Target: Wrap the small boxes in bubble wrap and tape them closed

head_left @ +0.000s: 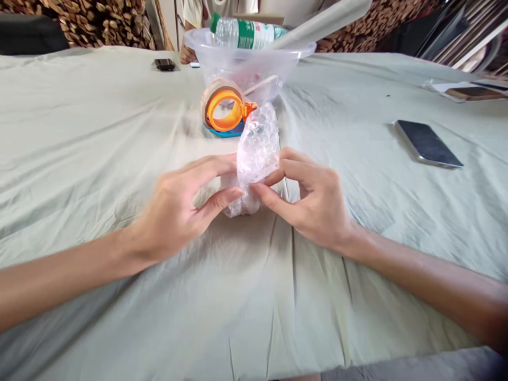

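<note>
Two bare hands at a cloth-covered table (pixel 119 108), with the translucent basin (pixel 216 63) as the point of reference. The bubble wrap (pixel 259 143), a crumpled clear bundle, stands in front of the basin, on the wearer's side of it. The left hand (pixel 178 203) meets the bundle at its left edge: its grip is closed on the film, thumb on the near side and fingers partly hidden behind. The right hand (pixel 317 198) pinches the opposite edge, its grip clamped on the film between thumb and fingers. Between basin and bundle sits an orange tape dispenser (pixel 238 112) carrying a roll of tape, with a blue item (pixel 226 134) beneath it; whether the bundle touches the dispenser cannot be told. At the basin's rim a green-capped bottle (pixel 246 33) lies on its side, and a pale tube (pixel 325 24) slants up over the right of the rim. To the right of the basin and nearer the wearer, a smartphone (pixel 428 143) lies flat, dark face up; farther right are other flat items (pixel 474 92). Left of the basin lie a small black object (pixel 164 64) and, just beside the basin, another person's hand (pixel 188 55).
</note>
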Demonstrator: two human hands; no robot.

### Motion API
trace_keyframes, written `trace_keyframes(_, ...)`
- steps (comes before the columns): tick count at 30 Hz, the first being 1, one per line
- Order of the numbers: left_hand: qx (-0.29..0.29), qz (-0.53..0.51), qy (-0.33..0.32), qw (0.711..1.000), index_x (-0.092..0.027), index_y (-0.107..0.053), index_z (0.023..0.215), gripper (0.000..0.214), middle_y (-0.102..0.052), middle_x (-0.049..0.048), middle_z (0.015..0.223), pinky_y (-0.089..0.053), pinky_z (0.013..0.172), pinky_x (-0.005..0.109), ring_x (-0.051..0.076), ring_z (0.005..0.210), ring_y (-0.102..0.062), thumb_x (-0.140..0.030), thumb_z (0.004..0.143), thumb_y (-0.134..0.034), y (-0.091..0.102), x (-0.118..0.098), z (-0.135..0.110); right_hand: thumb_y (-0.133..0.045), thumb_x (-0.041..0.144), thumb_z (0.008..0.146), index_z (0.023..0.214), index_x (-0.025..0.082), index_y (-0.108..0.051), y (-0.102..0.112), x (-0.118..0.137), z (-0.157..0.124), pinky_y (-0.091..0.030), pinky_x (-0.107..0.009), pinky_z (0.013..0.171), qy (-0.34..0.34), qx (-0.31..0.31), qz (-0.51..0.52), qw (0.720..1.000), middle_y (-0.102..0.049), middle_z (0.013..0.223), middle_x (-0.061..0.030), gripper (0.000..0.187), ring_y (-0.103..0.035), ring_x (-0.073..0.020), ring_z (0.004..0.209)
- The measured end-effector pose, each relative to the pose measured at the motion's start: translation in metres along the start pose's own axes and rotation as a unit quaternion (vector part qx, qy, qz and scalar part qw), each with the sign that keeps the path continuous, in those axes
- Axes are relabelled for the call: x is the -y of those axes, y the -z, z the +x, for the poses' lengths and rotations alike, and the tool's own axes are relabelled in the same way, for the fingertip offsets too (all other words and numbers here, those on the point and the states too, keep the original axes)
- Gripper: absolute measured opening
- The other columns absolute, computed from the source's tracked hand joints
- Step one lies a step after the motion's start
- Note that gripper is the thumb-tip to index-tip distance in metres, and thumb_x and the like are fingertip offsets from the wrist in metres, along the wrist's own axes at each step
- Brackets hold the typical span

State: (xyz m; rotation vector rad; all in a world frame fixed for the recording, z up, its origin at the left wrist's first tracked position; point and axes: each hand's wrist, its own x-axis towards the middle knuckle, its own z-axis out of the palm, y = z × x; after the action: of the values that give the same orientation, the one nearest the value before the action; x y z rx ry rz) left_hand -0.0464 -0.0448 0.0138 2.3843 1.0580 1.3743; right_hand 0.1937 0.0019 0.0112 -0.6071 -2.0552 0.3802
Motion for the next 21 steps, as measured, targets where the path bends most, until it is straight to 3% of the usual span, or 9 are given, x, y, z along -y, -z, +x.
trace_keyframes(2, -0.03, -0.039, 0.024, 0.998, -0.03, -0.074, 0.12, 0.021, -0.083, 0.0001, 0.121, -0.071, 0.105, 0.043, 0.024, 0.114, -0.084, -0.037, 0.104, -0.086, -0.001, 0.002, 0.005, -0.079, 0.02, 0.1, 0.085, 0.026, -0.064, -0.001, 0.002, 0.002, -0.059, -0.04, 0.092, 0.004, 0.006, -0.011, 1.0, -0.074, 0.09, 0.0016, 0.022, -0.071, -0.02, 0.092)
trace_keyframes(5, -0.064, -0.089, 0.036, 0.993, -0.03, -0.066, 0.117, 0.03, -0.076, -0.0006, 0.12, -0.071, 0.095, 0.042, 0.02, 0.101, -0.082, -0.033, 0.1, -0.09, -0.007, 0.005, 0.011, -0.075, 0.017, 0.099, 0.087, 0.026, -0.058, -0.003, 0.006, 0.004, -0.058, -0.037, 0.087, -0.015, 0.019, -0.004, 1.0, -0.072, 0.091, 0.0025, 0.022, -0.069, -0.0181, 0.089)
trace_keyframes(7, -0.083, -0.104, 0.046, 0.99, -0.031, -0.061, 0.117, 0.034, -0.07, -0.0001, 0.122, -0.072, 0.093, 0.041, 0.019, 0.106, -0.081, -0.028, 0.1, -0.09, -0.011, 0.005, 0.011, -0.077, 0.018, 0.098, 0.091, 0.027, -0.055, -0.003, 0.008, 0.004, -0.058, -0.035, 0.081, -0.027, 0.014, -0.008, 0.999, -0.068, 0.092, 0.0032, 0.024, -0.067, -0.0168, 0.085)
trace_keyframes(9, -0.11, -0.094, 0.049, 0.988, -0.032, -0.058, 0.115, 0.036, -0.065, 0.0009, 0.122, -0.073, 0.093, 0.04, 0.022, 0.126, -0.076, -0.026, 0.099, -0.09, -0.014, 0.003, 0.01, -0.079, 0.018, 0.097, 0.095, 0.028, -0.054, -0.002, 0.008, 0.002, -0.06, -0.036, 0.083, -0.02, 0.002, -0.027, 0.999, -0.067, 0.093, 0.0033, 0.027, -0.068, -0.0174, 0.085)
trace_keyframes(11, -0.115, -0.05, 0.044, 0.991, -0.032, -0.06, 0.112, 0.032, -0.063, 0.0027, 0.126, -0.075, 0.094, 0.039, 0.024, 0.141, -0.069, -0.026, 0.1, -0.089, -0.013, 0.001, 0.009, -0.077, 0.017, 0.1, 0.099, 0.029, -0.054, -0.001, 0.007, 0.001, -0.062, -0.04, 0.09, 0.015, -0.005, -0.057, 0.998, -0.07, 0.096, 0.0023, 0.026, -0.07, -0.0188, 0.088)
trace_keyframes(16, -0.074, 0.068, 0.028, 0.995, -0.031, -0.077, 0.112, 0.006, -0.067, 0.0048, 0.144, -0.078, 0.088, 0.041, 0.025, 0.132, -0.076, -0.027, 0.108, -0.08, -0.008, -0.004, 0.007, -0.068, 0.016, 0.109, 0.121, 0.028, -0.064, -0.005, -0.003, 0.001, -0.063, -0.045, 0.093, 0.191, -0.021, -0.197, 0.961, -0.077, 0.096, -0.0006, 0.018, -0.075, -0.0228, 0.088)
trace_keyframes(18, -0.059, 0.09, 0.032, 0.994, -0.03, -0.081, 0.113, 0.005, -0.07, 0.0061, 0.144, -0.077, 0.096, 0.045, 0.028, 0.136, -0.076, -0.028, 0.11, -0.078, -0.006, -0.004, 0.005, -0.066, 0.017, 0.11, 0.124, 0.027, -0.067, -0.007, -0.006, 0.0, -0.063, -0.047, 0.095, 0.22, -0.024, -0.236, 0.946, -0.079, 0.097, -0.0014, 0.018, -0.078, -0.0246, 0.093)
trace_keyframes(21, -0.033, 0.108, 0.019, 0.993, -0.028, -0.083, 0.122, 0.017, -0.076, 0.0074, 0.146, -0.071, 0.117, 0.05, 0.029, 0.141, -0.075, -0.025, 0.115, -0.067, -0.006, 0.0, 0.002, -0.065, 0.02, 0.112, 0.127, 0.027, -0.068, -0.006, -0.008, -0.002, -0.064, -0.047, 0.097, 0.211, -0.017, -0.252, 0.944, -0.081, 0.103, -0.0028, 0.018, -0.08, -0.026, 0.099)
